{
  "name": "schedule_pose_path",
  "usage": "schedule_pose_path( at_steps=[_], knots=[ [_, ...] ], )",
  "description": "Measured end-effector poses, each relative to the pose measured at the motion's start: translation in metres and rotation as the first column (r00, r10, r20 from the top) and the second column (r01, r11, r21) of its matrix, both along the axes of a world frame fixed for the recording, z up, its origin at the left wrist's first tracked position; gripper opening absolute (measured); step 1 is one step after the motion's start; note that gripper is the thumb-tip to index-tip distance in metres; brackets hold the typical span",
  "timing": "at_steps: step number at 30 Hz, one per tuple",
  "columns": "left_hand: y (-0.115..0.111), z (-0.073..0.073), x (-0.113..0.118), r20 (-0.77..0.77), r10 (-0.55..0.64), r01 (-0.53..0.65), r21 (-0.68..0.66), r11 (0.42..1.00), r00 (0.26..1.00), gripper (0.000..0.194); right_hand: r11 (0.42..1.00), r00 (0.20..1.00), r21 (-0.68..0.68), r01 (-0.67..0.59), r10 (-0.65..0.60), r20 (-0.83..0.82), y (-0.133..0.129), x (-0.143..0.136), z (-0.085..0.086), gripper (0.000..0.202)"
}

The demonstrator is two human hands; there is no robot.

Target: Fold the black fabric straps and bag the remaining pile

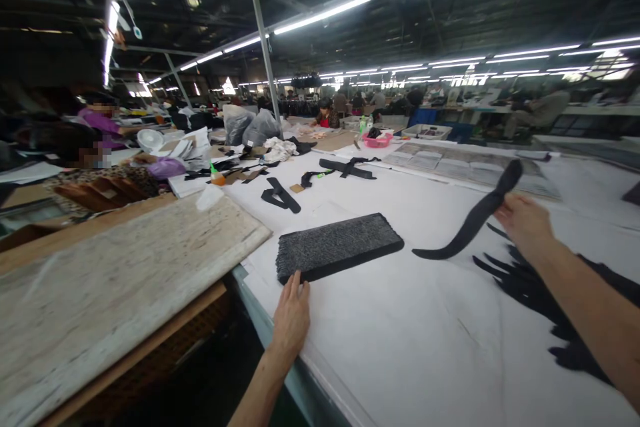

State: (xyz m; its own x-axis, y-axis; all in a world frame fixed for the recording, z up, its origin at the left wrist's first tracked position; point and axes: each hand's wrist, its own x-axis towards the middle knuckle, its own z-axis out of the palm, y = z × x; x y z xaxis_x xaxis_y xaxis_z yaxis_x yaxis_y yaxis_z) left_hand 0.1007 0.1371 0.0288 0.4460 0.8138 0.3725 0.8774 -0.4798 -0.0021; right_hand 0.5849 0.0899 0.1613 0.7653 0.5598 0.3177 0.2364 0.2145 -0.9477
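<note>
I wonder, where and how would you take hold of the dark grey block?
I'd grip the dark grey block across its middle from the near side, thumb on the near long edge, fingers over the far one; it lies flat and long, its left end ragged.

No lettering, label, brand, number or sign is readable, either on the white counter (370, 320) or around it.

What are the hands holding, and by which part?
The right hand holds a black strip between its middle and upper end. The left hand merely touches a dark stack, at the near edge.
</note>
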Motion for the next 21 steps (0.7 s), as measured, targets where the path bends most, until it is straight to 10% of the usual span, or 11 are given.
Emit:
schedule_pose_path(
  at_steps=[4,7,10,13,16,21],
  knots=[
    [-0.013,0.015,0.005,0.161,-0.012,0.011,0.009,1.0,0.987,0.043,0.991,0.976,0.021,-0.131,0.133,-0.17,0.002,-0.093,-0.024,0.024],
    [-0.028,0.026,0.012,0.51,0.007,0.107,-0.195,0.975,0.86,0.03,0.927,0.932,-0.179,-0.331,0.35,0.09,-0.011,-0.174,-0.051,0.025],
    [-0.042,0.034,0.018,0.778,0.349,0.352,-0.569,0.743,0.522,0.04,0.874,0.755,-0.297,-0.385,0.483,0.444,-0.029,-0.245,-0.078,0.022],
    [-0.052,0.039,0.015,0.661,0.679,0.542,-0.715,0.442,0.319,0.052,0.872,0.415,-0.361,-0.33,0.478,0.774,-0.041,-0.294,-0.104,0.025],
    [-0.056,0.043,0.004,0.602,0.694,0.465,-0.782,0.415,0.394,0.023,0.864,0.158,-0.428,-0.263,0.477,0.865,-0.049,-0.317,-0.122,0.02],
    [-0.065,0.042,-0.003,0.558,0.62,0.278,-0.824,0.494,0.552,0.012,0.783,0.013,-0.54,-0.308,0.571,0.821,-0.061,-0.311,-0.121,0.018]
  ],
)
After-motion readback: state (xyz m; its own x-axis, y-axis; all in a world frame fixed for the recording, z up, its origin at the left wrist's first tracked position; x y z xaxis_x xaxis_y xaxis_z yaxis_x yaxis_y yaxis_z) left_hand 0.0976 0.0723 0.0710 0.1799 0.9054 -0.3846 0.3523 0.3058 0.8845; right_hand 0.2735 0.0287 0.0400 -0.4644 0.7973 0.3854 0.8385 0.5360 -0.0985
